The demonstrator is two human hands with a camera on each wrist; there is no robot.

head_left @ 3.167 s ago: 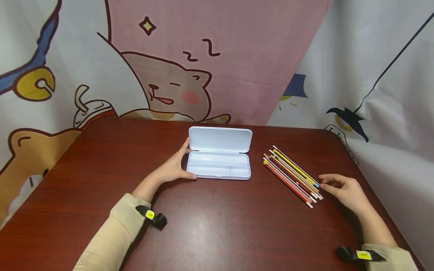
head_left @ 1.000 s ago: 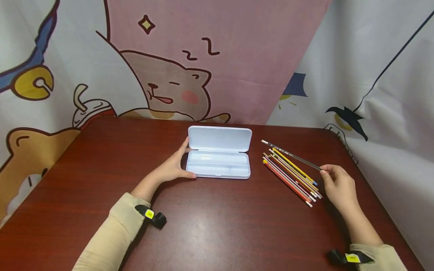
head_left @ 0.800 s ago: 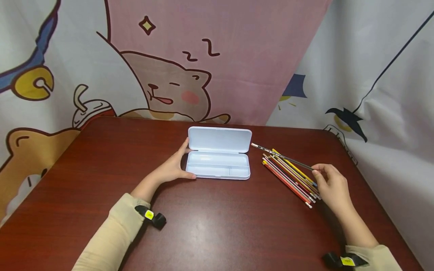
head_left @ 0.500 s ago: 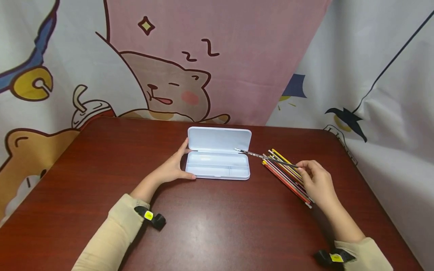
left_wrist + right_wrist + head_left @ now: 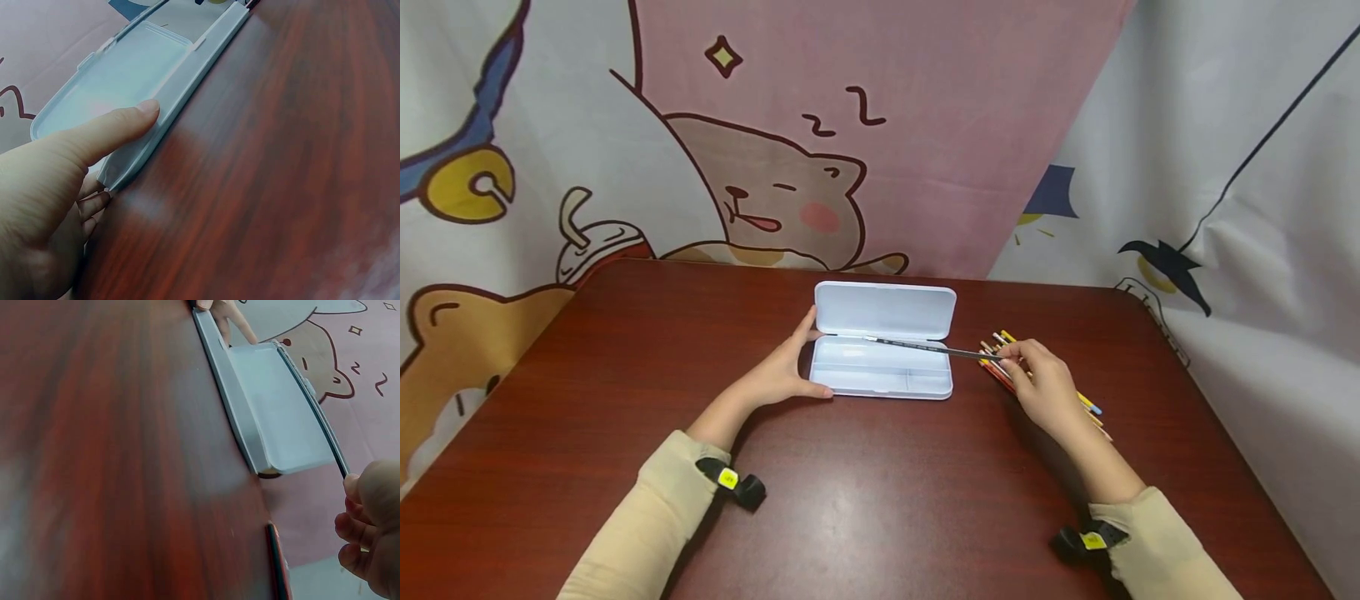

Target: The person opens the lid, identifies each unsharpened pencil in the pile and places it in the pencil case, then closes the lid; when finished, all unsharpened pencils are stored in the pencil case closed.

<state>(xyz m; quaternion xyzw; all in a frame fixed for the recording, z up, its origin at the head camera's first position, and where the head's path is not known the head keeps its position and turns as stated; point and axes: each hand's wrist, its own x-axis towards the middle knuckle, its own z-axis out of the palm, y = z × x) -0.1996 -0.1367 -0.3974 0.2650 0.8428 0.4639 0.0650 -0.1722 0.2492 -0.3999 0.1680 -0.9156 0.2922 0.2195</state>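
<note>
A pale blue pencil case [image 5: 885, 310] lies with its lid raised at the back of the table. My left hand [image 5: 778, 371] holds its left end, thumb [image 5: 125, 128] along the front wall and the other fingers round the side. Between thumb and forefinger, my right hand [image 5: 1047, 387] pinches the end of a dark pencil [image 5: 936, 349]. That pencil slants leftward over the case's long rear compartment, its white-tipped end near the hinge; in the right wrist view it is held above the table. Partly hidden under my right hand lies a bunch of coloured pencils [image 5: 1088, 403].
The dark red wooden table [image 5: 850, 500] stretches in front of the case. A cartoon-printed curtain [image 5: 970, 150] hangs behind it and along the right side. The case's front tray is split by a small divider [image 5: 908, 381].
My right hand has picked the dark pencil from the far side of the bunch and carried it left until it hangs over the case. The left hand and case stay in place.
</note>
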